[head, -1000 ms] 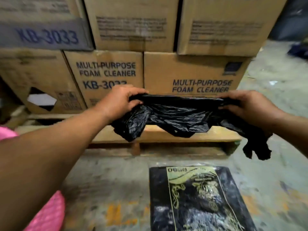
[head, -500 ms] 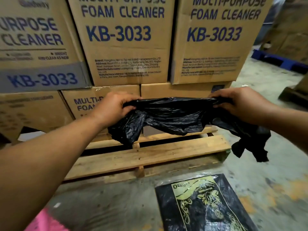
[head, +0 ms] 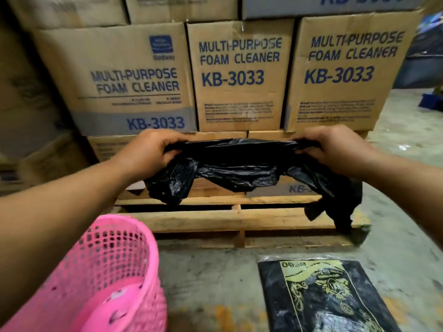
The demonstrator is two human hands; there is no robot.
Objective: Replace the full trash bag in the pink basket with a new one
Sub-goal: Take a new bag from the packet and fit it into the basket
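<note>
Stacking up behind everything, the cardboard boxes [head: 239, 77] printed "MULTI-PURPOSE FOAM CLEANER KB-3033" fill the upper half of the view, resting on a wooden pallet [head: 239, 219] that sits on the concrete floor [head: 211, 283]. Both forearms reach forward from the lower corners, roughly level with each other, wrists slightly bent so the backs of the hands face up toward the camera. Between them stretches the black trash bag [head: 237, 164], pulled taut along its top edge and held in the air in front of the lowest boxes; its crumpled body sags below, one fold hanging under the left hand and a longer tail dangling past the right wrist toward the pallet's corner. At the lower left the pink basket [head: 134, 264] stands on the floor, its latticed wall and rim visible, partly covered by the left forearm; the bag is well above and to the right of it, not touching it. At the lower right a flat black packet with gold print [head: 321, 298] lies on the floor. The left hand [head: 153, 149] has its fingers curled over the bag's edge, gripping it; the right hand [head: 335, 147] clamps the opposite end the same way, thumb tucked under.
</note>
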